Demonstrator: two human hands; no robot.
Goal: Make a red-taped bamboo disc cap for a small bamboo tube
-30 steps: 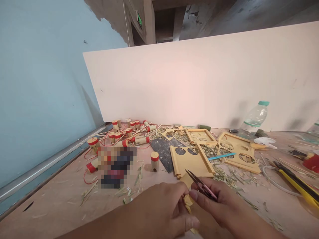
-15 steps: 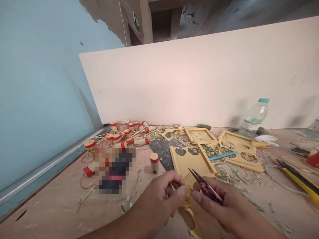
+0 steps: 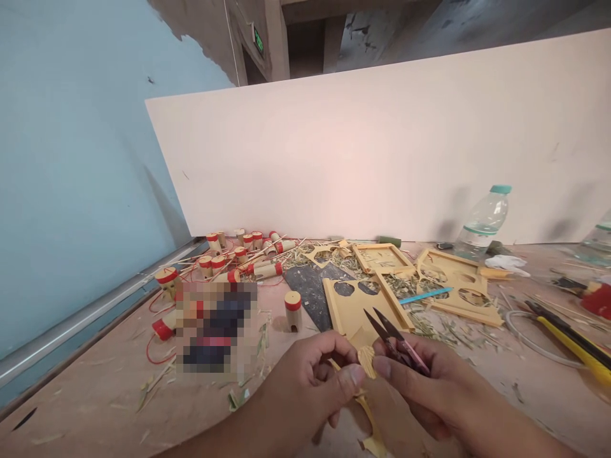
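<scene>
A small round yellow piece with a ridged surface [image 3: 366,362] is between my two hands. My left hand [image 3: 321,375] is closed, thumb and forefinger pinching its left edge. Scissors with dark pointed blades and pinkish handles [image 3: 400,350] lie in my right hand [image 3: 429,388], which is closed around them; its thumb and fingertip also touch the piece's right edge. The blades point up and left, slightly apart. Below the hands hangs or lies a cut yellow sheet scrap [image 3: 370,423]. Just beyond my left hand stands a bamboo tube with a red-banded top [image 3: 293,312].
Several red-banded bamboo tubes [image 3: 233,257] with sticks and red cord crowd the back left. Yellow sheets with round holes [image 3: 356,312], a blue strip [image 3: 426,295] and plant shavings lie ahead. A water bottle [image 3: 485,222] and a yellow-handled tool [image 3: 573,340] are right.
My hands have turned a little, so the yellow piece shows its ridged face more fully. The scissor blades have spread slightly. The whole view has shifted slightly.
</scene>
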